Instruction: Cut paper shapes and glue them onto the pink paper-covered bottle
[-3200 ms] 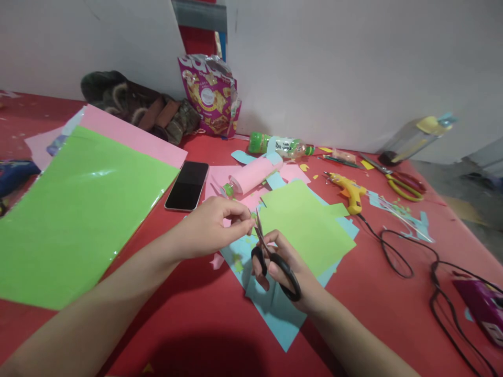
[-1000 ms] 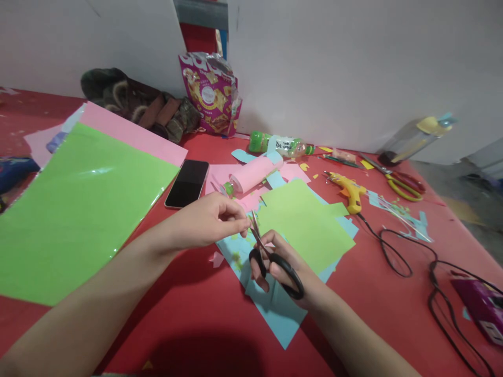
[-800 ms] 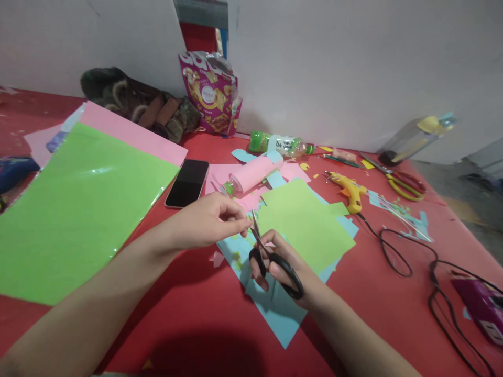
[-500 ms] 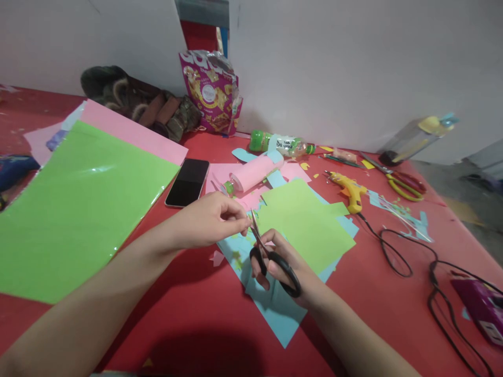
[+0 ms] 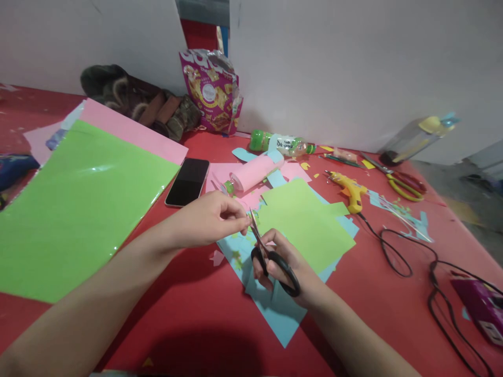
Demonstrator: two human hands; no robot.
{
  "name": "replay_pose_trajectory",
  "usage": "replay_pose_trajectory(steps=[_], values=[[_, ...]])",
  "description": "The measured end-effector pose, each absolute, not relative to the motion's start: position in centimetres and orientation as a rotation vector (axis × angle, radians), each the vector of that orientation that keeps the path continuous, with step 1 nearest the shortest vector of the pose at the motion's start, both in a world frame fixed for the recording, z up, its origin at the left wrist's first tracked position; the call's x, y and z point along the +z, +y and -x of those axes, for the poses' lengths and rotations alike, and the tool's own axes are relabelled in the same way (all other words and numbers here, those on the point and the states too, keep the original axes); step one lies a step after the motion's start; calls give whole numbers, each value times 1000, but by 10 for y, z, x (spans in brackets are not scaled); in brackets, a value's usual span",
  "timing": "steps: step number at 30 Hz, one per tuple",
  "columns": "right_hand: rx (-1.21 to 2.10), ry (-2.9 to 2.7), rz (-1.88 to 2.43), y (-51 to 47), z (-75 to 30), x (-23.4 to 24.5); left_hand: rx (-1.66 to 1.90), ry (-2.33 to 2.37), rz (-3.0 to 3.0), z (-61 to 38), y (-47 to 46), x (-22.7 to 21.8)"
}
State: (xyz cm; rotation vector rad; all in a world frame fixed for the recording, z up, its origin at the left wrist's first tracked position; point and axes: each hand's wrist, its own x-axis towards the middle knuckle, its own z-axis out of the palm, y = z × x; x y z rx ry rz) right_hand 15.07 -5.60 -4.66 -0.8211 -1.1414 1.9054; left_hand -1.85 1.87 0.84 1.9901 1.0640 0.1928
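On the left, a big green sheet (image 5: pixel 86 204) lies on the red counter (image 5: pixel 190 296), running off the edge of view, its near corner partly under the arm. Next comes a black phone (image 5: pixel 187 182), just past the left wrist. The left hand (image 5: pixel 220 217) has its thumb and finger pinched tight — I can't tell what bit, if any, is between them. Past its fingertips is a pink roll (image 5: pixel 257 174).

Then come the scissors (image 5: pixel 261 243). They point up and left, right at the left fingertips, and the blades look a little apart. Whether a blade touches the fingers is hard to see. The right hand (image 5: pixel 299 266) holds them, fingers through the black loops — some fingers are hidden.

Under the hands is blue paper (image 5: pixel 283 319), with a small green sheet (image 5: pixel 310 228) partly on top. Farther right lie a yellow glue gun (image 5: pixel 353 195) and a purple box (image 5: pixel 479 306), cut off.
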Motion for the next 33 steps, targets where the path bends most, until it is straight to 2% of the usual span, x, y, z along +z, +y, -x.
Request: replay_pose_trajectory(steps=[33], values=[[1895,-1144,799,-56,-150,-47,242,1050,-1856,17,17,8]])
